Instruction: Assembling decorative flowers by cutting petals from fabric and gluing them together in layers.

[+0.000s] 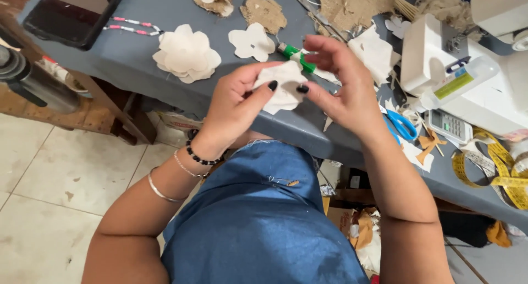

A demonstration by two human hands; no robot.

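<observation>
Both of my hands hold one cream fabric petal piece (283, 86) above the near edge of the grey table (126, 58). My left hand (236, 105) pinches its left side with thumb and fingers. My right hand (341, 83) grips its right side, thumb on the fabric, fingers curled above. A finished cream fabric flower (186, 53) lies on the table to the left. A flat cream flower cutout (252, 42) lies just behind the hands. A green-and-white tube (297, 56) lies beside it, partly hidden by my right hand.
Blue-handled scissors (400, 124), a white glue bottle (459, 81), a small calculator (448, 125) and a yellow tape measure (495, 171) lie at the right by a white sewing machine (434, 53). Burlap pieces (264, 11) lie at the back. A dark tablet (71, 11) lies far left.
</observation>
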